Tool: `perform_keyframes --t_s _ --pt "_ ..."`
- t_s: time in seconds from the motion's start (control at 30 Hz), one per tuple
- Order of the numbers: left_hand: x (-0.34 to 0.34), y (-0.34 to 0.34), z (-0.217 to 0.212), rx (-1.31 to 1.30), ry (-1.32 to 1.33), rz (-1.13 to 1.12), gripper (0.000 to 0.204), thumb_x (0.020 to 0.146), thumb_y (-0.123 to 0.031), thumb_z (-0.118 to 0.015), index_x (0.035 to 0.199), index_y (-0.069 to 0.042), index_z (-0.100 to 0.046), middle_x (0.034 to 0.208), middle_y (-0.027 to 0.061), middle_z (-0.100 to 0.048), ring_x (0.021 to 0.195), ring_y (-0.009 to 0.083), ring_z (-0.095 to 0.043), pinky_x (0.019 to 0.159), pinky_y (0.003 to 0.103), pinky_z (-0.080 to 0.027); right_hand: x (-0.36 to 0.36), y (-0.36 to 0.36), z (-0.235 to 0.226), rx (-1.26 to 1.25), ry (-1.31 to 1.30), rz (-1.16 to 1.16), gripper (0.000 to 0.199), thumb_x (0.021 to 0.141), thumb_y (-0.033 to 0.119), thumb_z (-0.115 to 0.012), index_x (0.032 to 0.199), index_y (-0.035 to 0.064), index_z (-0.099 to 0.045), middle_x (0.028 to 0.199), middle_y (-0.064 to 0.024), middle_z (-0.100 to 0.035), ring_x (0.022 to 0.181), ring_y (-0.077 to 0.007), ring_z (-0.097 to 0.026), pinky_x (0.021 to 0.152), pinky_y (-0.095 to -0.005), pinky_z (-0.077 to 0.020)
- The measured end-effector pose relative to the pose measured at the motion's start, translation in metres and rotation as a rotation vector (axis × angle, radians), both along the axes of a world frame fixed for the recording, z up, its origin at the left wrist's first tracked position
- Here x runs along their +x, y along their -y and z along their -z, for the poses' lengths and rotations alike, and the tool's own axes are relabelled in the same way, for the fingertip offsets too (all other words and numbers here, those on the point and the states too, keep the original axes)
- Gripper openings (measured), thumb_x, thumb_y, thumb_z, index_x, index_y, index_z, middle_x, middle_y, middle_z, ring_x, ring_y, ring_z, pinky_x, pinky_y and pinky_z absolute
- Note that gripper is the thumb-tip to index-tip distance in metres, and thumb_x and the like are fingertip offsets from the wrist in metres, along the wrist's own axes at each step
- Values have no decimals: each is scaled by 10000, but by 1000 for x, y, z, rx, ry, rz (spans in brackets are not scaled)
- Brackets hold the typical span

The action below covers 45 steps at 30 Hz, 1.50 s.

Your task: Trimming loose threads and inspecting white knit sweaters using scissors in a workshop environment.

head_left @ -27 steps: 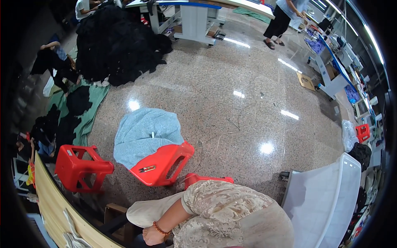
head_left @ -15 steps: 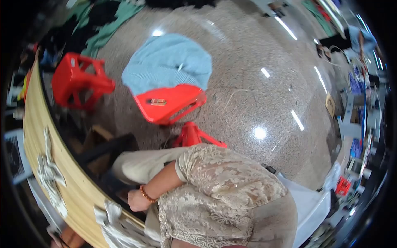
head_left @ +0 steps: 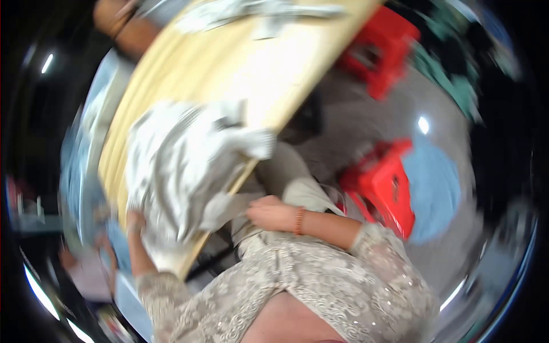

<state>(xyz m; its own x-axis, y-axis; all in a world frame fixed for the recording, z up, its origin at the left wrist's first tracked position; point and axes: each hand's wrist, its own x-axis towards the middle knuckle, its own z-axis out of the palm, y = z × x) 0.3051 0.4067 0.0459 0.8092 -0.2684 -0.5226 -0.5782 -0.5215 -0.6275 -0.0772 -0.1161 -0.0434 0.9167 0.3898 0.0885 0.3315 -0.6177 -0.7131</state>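
A light grey knitted sweater (head_left: 177, 160) lies rumpled over the near end of the pale wooden table (head_left: 271, 63), blurred by motion. My left hand (head_left: 135, 220) is closed at the sweater's edge on the table's left side. My right hand (head_left: 269, 213), with a beaded bracelet at its wrist, is closed on a hanging part of the same sweater, just off the table's right edge above my lap. The fingertips of both hands are hidden or smeared.
Another light grey garment (head_left: 251, 11) lies farther up the table. To the right stand a red stool (head_left: 380, 183) bearing a blue knitted garment (head_left: 433, 188) and a second red stool (head_left: 386, 48). Another person's arm (head_left: 123, 28) shows beyond the table's far left.
My view has swung left from the floor and stools to the table. My left hand has come into view at the sweater, and my right hand now holds part of it.
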Motion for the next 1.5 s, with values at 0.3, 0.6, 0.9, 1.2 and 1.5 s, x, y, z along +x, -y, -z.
perform_keyframes --t_s 0.3,0.6,0.9,1.2,1.5 --pt "-138 78 2 -1969 2 -787 129 880 -134 -711 903 -19 -657 724 18 -641 589 94 -604 528 235 -494 41 -23 -66 264 -160 -291 212 869 159 -659 1052 50 -672 968 -141 -686 906 -332 -655 791 -407 -520" --pt "-146 86 7 -2176 -240 -898 134 908 -91 -683 1014 -20 -641 879 34 -666 692 99 -659 583 210 -528 137 -128 -111 205 169 -360 283 823 1 -610 1094 81 -626 1002 -93 -626 738 -278 -652 636 -368 -517" --pt "-165 92 12 -2326 -272 -872 131 909 -49 -672 1023 10 -645 874 37 -676 710 82 -661 592 186 -510 154 -198 -79 -109 354 -401 394 774 15 -616 1160 92 -603 1132 -85 -597 666 -240 -628 611 -338 -520" --pt "-168 103 -5 -2297 -93 -762 101 904 -40 -665 988 16 -671 839 16 -683 714 64 -644 631 202 -508 210 -207 -125 291 106 -182 129 811 59 -651 937 55 -680 824 -130 -650 750 -322 -648 647 -395 -506" --pt "-167 109 -19 -2392 -236 -893 154 902 -76 -690 1027 13 -680 885 9 -675 757 62 -592 675 207 -470 232 -217 -120 318 220 -103 146 773 13 -657 918 27 -655 756 -120 -593 639 -220 -591 591 -316 -473"
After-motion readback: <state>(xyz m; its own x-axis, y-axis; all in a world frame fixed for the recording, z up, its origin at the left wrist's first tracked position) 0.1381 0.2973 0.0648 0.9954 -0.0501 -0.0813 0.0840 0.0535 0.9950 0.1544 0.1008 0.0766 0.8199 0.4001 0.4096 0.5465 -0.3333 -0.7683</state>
